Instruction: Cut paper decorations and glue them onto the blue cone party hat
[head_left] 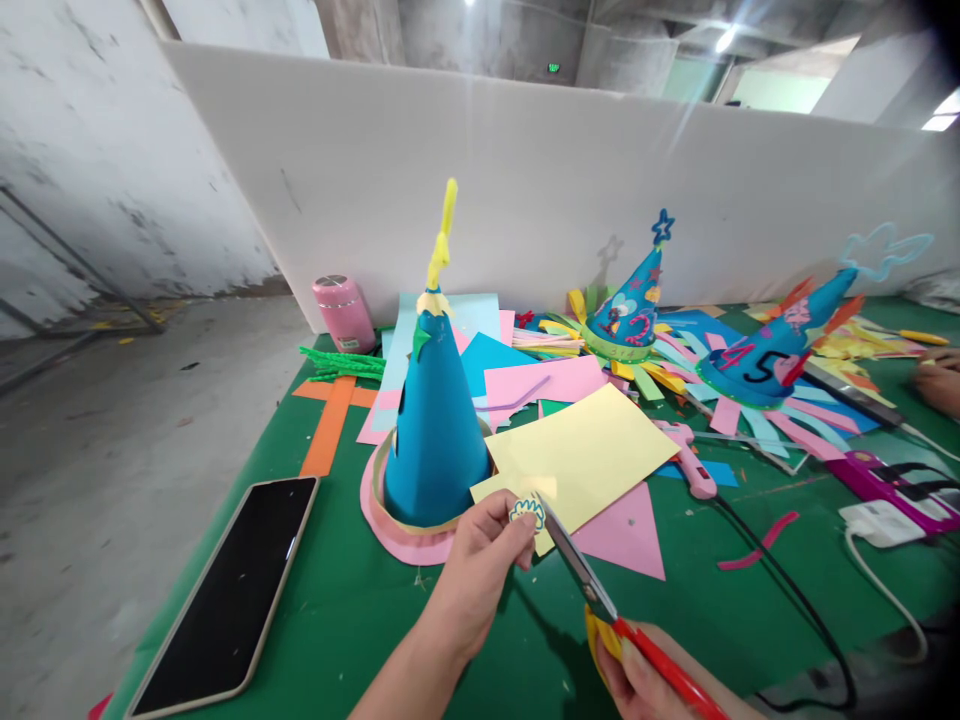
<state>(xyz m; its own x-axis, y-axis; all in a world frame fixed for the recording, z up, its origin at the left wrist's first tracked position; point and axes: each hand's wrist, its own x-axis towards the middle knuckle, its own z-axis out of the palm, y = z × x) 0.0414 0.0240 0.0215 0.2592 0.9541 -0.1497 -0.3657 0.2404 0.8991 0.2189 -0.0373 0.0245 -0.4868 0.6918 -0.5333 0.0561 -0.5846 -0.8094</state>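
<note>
Head view: my right hand (649,670) is wrapped round the handles of the scissors (592,590), red and yellow, low and right of centre. Long axis runs diagonally, handles toward me at lower right, blades away and up to the left. Tips are right at the small cutout (527,514); can't tell if they touch it. My left hand (480,560) pinches that cutout, pale with a blue scalloped outline, between thumb and fingers, near its edge of the yellow sheet (585,450). Left of me a phone (232,590) lies dark screen up on the green table (330,620), long axis slanting away to the right.

Just past my left hand the blue cone (435,430) stands upright within the ring of a pink brim (409,543), tip up, yellow stem (442,245) on top leaning slightly right. Glue gun (694,465) lies right of the yellow sheet.

Farther: pink container (343,312) stands lidded, contents hidden. Two decorated cone hats, one (626,310) mid-right, one (784,345) farther right, both lean right, tips up. Another person's hand (941,380) is at the right edge, grip unclear. White panel (525,180) behind.
</note>
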